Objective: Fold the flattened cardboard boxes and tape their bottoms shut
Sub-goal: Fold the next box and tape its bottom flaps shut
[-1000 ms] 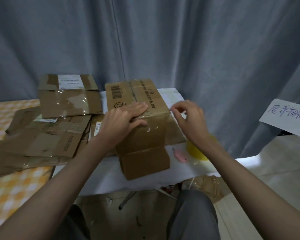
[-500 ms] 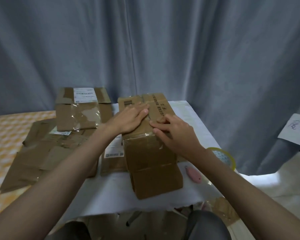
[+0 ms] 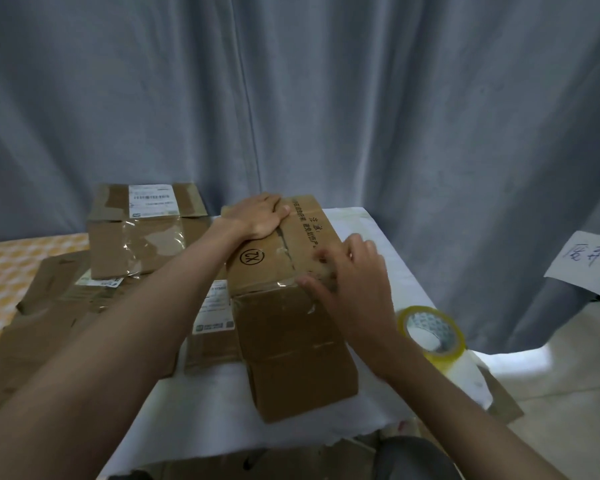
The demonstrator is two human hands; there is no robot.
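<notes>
A grey curtain (image 3: 326, 98) hangs behind a white-covered table (image 3: 194, 410) where a person works on a folded cardboard box (image 3: 291, 306), standing near the table's front edge with its taped seam facing up. Flattened boxes (image 3: 49, 323) lie piled to the left, another assembled box (image 3: 142, 233) resting on them. The left hand (image 3: 257, 216) presses flat on the box's far end, fingers straight and together. The right hand (image 3: 350, 289), motion-blurred, touches the box's near right corner, fingers loosely spread. A yellow tape roll (image 3: 430, 332) sits just right of the box.
</notes>
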